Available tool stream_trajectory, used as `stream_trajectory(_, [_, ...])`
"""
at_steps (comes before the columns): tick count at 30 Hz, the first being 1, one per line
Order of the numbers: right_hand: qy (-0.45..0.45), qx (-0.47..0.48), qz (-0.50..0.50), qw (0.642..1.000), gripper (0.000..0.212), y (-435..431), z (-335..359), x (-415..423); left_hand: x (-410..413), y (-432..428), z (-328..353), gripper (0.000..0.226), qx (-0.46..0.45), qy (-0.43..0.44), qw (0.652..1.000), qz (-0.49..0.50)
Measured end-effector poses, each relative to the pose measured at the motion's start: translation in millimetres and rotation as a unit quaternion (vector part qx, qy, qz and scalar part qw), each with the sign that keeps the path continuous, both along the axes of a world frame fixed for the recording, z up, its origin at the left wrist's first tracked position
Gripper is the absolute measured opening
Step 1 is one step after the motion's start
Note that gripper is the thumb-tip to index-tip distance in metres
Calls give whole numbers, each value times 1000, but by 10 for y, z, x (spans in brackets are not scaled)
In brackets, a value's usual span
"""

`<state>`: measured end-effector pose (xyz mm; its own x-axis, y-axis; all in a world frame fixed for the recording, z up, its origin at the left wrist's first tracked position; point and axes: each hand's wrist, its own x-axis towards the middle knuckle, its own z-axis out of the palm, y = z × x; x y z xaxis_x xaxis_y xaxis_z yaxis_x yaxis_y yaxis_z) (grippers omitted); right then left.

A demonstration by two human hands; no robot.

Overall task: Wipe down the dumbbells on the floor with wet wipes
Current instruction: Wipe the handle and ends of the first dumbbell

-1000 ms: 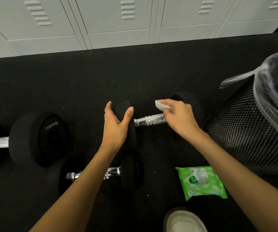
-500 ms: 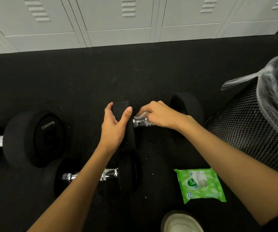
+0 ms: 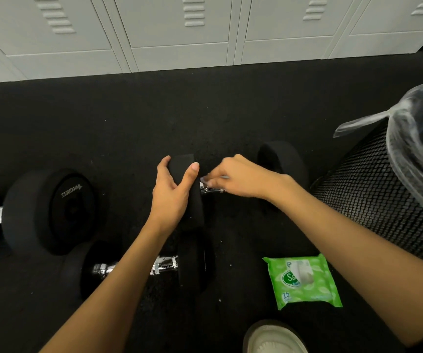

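Note:
A black dumbbell [image 3: 283, 161] with a chrome handle lies on the dark floor in the middle. My left hand [image 3: 173, 194] grips the top of its left weight head. My right hand [image 3: 241, 178] is closed over the handle, pressing a white wet wipe [image 3: 205, 180] against the chrome near the left head. Only a sliver of the wipe shows under my fingers. A second dumbbell [image 3: 195, 268] lies nearer to me, partly hidden by my left forearm. A larger dumbbell [image 3: 50, 210] sits at the left.
A green wet-wipe pack [image 3: 304, 282] lies on the floor at the lower right. A black mesh bin [image 3: 373, 200] with a clear liner stands at the right. White lockers [image 3: 179, 34] line the far wall. My white shoe [image 3: 274, 338] shows at the bottom edge.
My right hand slid the wipe leftward along the handle from near the right head to the left head. My left hand kept its grip on the left head.

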<state>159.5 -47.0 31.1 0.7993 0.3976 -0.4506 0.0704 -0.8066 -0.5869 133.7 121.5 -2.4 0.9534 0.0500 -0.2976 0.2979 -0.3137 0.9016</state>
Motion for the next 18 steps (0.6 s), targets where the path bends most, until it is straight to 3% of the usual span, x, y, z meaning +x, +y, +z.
stream_trajectory(5, [-11,1,-43,999,26,-225,-10,37,-19,-15,5,78,13,-2,1000,6])
stream_trajectory(11, [-3,-22,-45,999,25,79,-141,191,9,3,-20,84,-5,0,1000,6])
stream_trajectory(18, [-73,6,-19,997,27,-71,-81,-110,3,-5,-12,82,2,-1,1000,4])
